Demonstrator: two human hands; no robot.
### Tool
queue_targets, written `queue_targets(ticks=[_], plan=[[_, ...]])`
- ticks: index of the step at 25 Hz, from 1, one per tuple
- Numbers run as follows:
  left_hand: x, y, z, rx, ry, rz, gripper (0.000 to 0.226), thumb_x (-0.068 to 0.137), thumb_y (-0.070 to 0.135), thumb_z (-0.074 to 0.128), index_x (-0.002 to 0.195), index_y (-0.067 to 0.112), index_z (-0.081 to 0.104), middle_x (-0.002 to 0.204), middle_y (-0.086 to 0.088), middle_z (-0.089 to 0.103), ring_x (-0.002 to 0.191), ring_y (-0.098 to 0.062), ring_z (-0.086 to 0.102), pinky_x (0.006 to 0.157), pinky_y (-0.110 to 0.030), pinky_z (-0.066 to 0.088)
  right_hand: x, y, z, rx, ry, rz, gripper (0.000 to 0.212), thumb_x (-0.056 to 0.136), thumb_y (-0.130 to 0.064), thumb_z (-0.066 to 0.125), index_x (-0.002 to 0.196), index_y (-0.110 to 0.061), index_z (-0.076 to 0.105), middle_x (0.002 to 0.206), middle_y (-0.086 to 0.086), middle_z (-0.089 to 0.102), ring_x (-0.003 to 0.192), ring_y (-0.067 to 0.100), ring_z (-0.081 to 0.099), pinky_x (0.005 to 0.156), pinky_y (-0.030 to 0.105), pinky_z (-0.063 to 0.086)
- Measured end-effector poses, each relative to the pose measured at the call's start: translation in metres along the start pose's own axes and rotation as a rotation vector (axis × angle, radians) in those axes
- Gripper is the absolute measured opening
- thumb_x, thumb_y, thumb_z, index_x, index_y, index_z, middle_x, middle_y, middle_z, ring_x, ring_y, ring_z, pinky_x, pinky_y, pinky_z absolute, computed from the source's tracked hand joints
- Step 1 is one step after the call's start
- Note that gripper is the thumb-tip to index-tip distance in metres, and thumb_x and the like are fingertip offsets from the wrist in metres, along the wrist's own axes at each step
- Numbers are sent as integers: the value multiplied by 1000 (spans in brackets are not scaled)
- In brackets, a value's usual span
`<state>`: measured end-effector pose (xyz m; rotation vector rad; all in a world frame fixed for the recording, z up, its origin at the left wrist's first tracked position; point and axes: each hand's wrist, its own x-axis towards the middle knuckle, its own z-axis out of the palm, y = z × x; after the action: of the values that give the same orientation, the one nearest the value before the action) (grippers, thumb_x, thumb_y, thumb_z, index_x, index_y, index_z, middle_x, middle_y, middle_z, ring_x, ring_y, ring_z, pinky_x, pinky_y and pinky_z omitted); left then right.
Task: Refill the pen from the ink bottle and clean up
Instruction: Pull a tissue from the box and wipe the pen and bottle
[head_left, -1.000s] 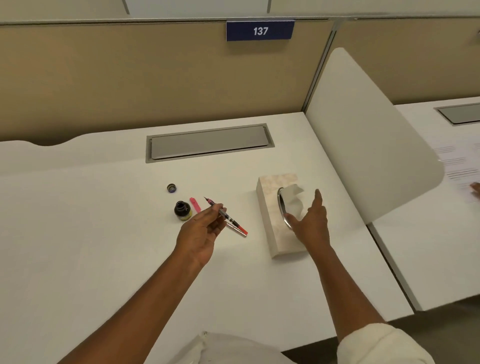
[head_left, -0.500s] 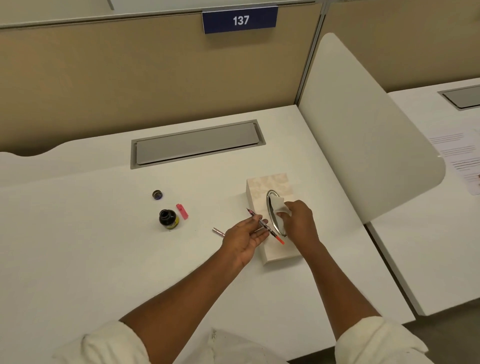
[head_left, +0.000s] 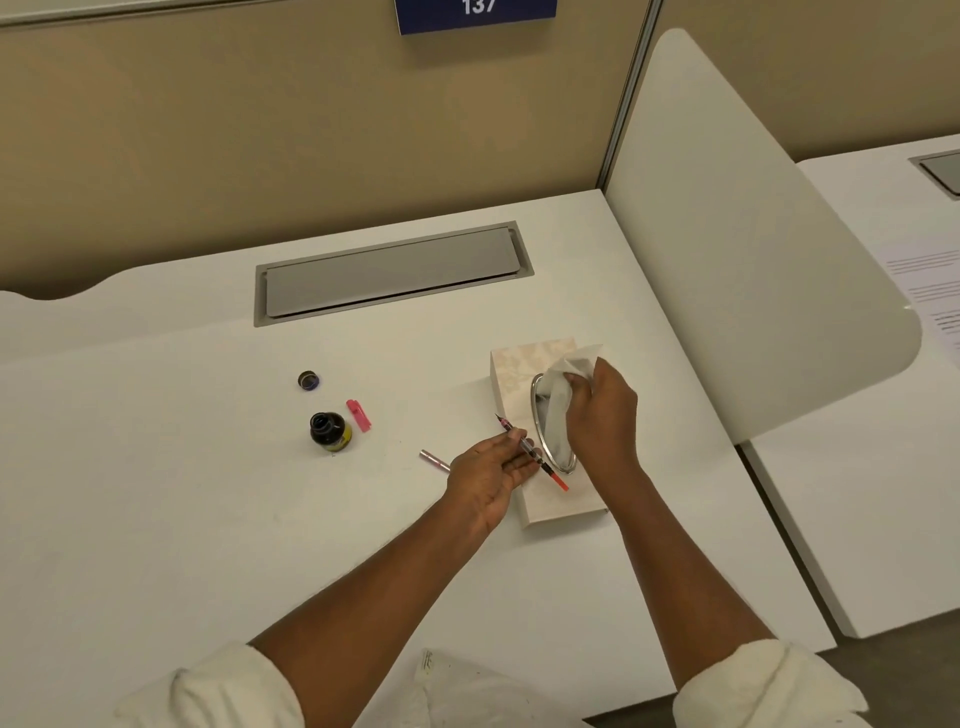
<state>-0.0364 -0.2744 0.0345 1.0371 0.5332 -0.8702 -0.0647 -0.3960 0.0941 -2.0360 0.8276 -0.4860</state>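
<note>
My left hand holds a thin pen with a dark nib and an orange-red rear end, just over the left edge of the tissue box. My right hand is shut on a white tissue that is partly drawn up out of the box's oval metal-rimmed slot. The open ink bottle stands to the left on the desk. Its small round cap lies behind it. A pink pen cap lies beside the bottle. A pinkish metal barrel piece lies by my left hand.
The white desk has a grey cable hatch at the back. A tan partition wall carries a blue sign. A white rounded divider stands at the right, with printed paper on the neighbouring desk.
My left hand carried the pen rightward from beside the ink bottle to the tissue box. My right hand closed on a tissue and has pulled it up out of the slot.
</note>
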Motion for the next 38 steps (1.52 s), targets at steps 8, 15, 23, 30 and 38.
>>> queue_targets(ticks=[8,15,23,30,38], plan=[[-6,5,1,-30,-39,6,12,86,5,58,95,-2,63,96,-20,64,88,-32,64,87,-43,51,4,-48,-29,42,200,-149,6,95,-4,41,95,-3,47,89,8,54,78,21,48,60,16,28],[-43,43,-49,-66,-33,136,12,87,8,57,88,-2,64,98,-22,64,93,-38,61,95,-48,46,-6,-67,-29,133,210,-194,22,96,-4,39,118,-2,44,109,17,60,97,29,57,76,21,38],[-133,108,-167,-144,104,364,16,90,8,52,91,-4,63,109,-26,64,101,-40,63,94,-47,47,-37,-100,20,249,-59,77,57,89,-49,53,129,-11,39,128,10,44,112,27,50,87,33,42],[-203,131,-210,43,115,470,14,85,4,58,85,-3,70,98,-20,71,97,-36,65,83,-38,56,-87,-115,83,24,-287,-218,5,86,-11,62,88,-7,59,96,15,61,89,31,58,67,28,38],[-246,151,-262,152,151,563,14,79,7,68,85,-5,71,91,-17,74,88,-27,69,74,-30,58,-152,-151,152,172,-257,-43,5,95,-14,41,97,-12,44,97,4,56,91,28,56,71,34,42]])
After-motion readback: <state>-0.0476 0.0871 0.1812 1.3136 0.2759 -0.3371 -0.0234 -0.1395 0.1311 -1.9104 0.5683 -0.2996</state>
